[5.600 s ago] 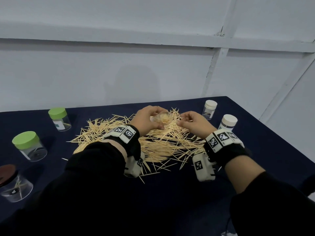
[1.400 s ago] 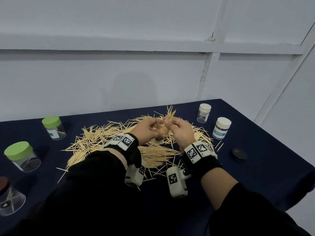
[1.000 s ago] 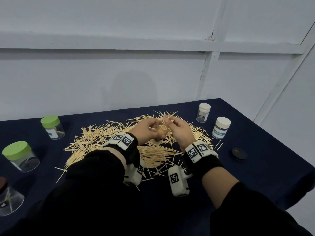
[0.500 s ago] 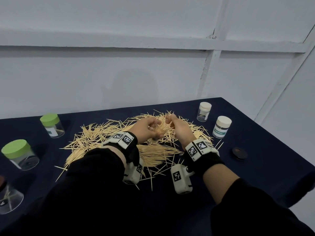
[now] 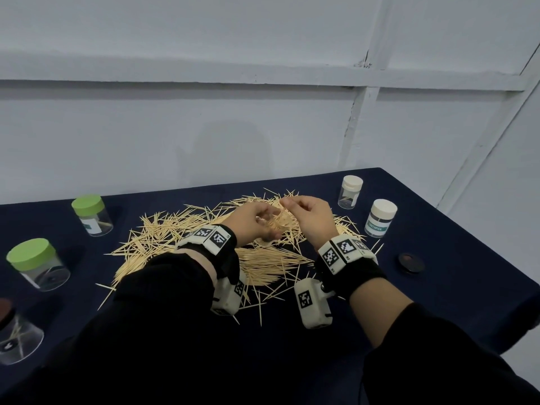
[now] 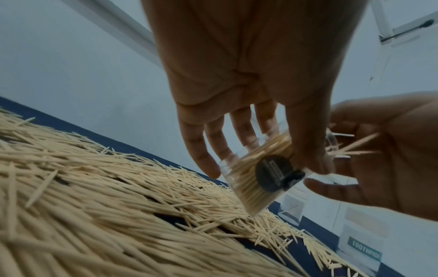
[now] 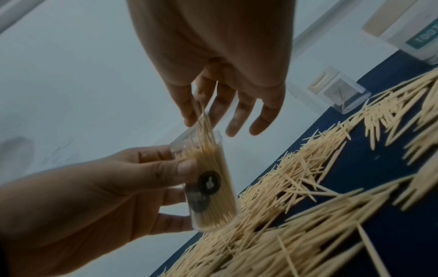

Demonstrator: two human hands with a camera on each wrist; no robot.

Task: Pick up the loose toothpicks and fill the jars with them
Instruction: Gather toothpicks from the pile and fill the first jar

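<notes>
Where the head view shows only the backs of two hands meeting over the heap, the wrist views show what passes between them. From the left wrist, the left hand point(image 6: 239, 78) has thumb and fingers curled round a small clear jar point(image 6: 258, 174), packed with toothpicks and bearing a round black sticker, tilted just above the pile of loose toothpicks point(image 6: 99, 215). The right wrist view adds what the other lacks: the jar's open mouth points up toward the right hand point(image 7: 220, 61), whose thumb and forefinger pinch a few toothpicks point(image 7: 205, 120) with their lower ends inside the mouth, the other fingers loosely spread. Only the head view gives the whole dark blue table point(image 5: 438, 302) and allows a count. Going left to right, a clear jar with a brown lid point(image 5: 16, 334) sits at the near left edge with a few picks inside, then a large green-lidded jar point(image 5: 36, 264), then a smaller green-lidded jar point(image 5: 92, 214) farther back. After the pile come two white-lidded jars on the right, one small point(image 5: 350, 192) and one with a green label point(image 5: 380, 218), and a dark round lid point(image 5: 411, 263) lying flat apart. That makes five standing jars, one held jar and one loose lid.
</notes>
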